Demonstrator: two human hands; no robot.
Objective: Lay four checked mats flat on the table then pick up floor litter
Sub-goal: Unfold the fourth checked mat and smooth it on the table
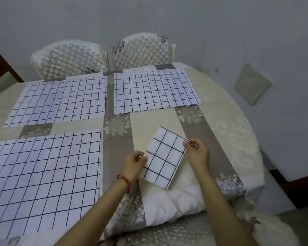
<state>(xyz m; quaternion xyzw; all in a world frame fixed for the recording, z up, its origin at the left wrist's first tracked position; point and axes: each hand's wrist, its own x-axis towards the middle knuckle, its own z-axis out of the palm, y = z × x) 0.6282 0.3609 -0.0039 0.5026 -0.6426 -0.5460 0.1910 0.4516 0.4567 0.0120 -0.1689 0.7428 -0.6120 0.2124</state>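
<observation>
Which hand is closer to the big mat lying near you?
Left. The left hand pinches the folded mat just right of the near mat; the right hand pinches its far side.

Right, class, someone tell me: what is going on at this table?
A person is laying checked mats on the table. Three mats lie flat: far left, far right and near left. The fourth mat, still folded, is pinched by the left hand and right hand.
</observation>
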